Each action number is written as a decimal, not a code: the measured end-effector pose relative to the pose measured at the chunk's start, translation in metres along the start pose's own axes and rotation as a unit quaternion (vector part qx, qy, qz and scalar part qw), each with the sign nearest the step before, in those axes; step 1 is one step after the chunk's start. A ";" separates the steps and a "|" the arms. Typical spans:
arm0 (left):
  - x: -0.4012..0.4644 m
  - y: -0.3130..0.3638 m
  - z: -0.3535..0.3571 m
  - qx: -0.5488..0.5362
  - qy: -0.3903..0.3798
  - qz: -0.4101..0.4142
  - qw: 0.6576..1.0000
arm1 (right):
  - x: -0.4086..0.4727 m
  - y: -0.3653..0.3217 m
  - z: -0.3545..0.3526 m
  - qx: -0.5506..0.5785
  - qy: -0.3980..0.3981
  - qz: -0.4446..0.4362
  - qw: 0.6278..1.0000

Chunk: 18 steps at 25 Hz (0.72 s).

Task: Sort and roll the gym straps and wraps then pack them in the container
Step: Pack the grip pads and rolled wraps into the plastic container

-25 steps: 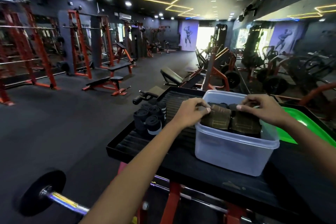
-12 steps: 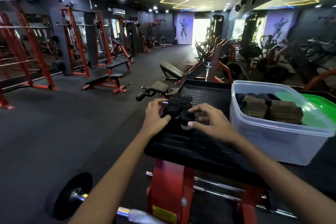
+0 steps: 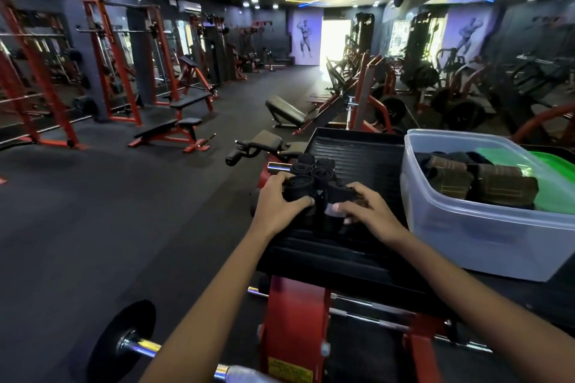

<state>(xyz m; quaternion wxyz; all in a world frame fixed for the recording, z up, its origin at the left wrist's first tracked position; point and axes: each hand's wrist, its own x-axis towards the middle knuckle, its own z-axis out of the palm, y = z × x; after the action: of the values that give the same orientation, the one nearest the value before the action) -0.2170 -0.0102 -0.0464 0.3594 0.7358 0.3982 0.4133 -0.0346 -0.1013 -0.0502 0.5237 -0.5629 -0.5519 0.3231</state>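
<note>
Several black rolled wraps [image 3: 314,169] stand bunched at the left edge of a black ribbed platform [image 3: 361,152]. My left hand [image 3: 281,200] grips the nearest roll [image 3: 300,185] from the left. My right hand [image 3: 362,207] closes over another black roll [image 3: 340,193] beside it. To the right stands a clear plastic container [image 3: 485,227] holding brown rolled wraps [image 3: 485,185] and some dark ones behind them.
A green lid [image 3: 553,165] lies behind the container. The platform sits on a red machine frame [image 3: 295,320]. A barbell with a black plate [image 3: 124,342] lies low at the left. Benches and red racks stand across the dark gym floor.
Both hands left the brown wraps in the container, moved left to the black rolls, and have closed around two of them. My view has shifted left.
</note>
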 end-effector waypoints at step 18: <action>-0.020 0.017 0.004 -0.258 -0.218 -0.113 0.934 | -0.009 -0.014 0.000 0.333 -0.066 0.132 0.931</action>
<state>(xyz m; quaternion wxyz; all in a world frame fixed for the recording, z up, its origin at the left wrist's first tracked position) -0.2149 -0.0354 -0.0402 0.6592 0.6401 0.2699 0.2880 -0.0399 -0.1123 -0.0383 0.5957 -0.4014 -0.3669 0.5911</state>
